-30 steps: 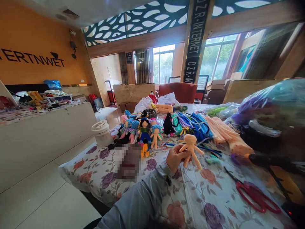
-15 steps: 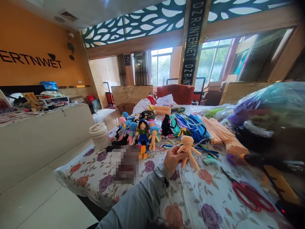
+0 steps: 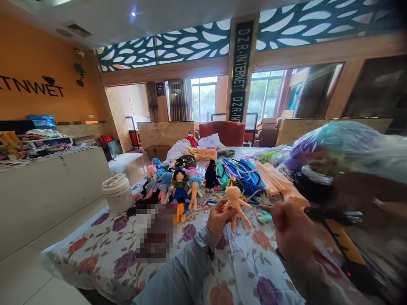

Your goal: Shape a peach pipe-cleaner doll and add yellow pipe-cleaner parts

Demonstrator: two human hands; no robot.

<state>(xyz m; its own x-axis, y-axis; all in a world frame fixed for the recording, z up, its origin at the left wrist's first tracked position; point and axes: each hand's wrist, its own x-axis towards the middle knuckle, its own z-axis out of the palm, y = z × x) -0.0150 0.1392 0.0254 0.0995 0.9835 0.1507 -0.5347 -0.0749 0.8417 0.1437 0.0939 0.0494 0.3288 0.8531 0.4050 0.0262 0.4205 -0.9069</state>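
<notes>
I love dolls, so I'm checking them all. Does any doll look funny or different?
Yes. The peach doll held up in the left hand is bare, with no hair or clothes. The finished dolls behind it on the table have coloured hair.

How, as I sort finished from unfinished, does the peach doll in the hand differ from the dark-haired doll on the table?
The peach doll is bare, one colour all over; the dark-haired doll has black hair, a green top and blue legs. The peach doll is held in the left hand; the dark-haired doll stands among other dolls on the table. Both are small fuzzy figures.
</notes>
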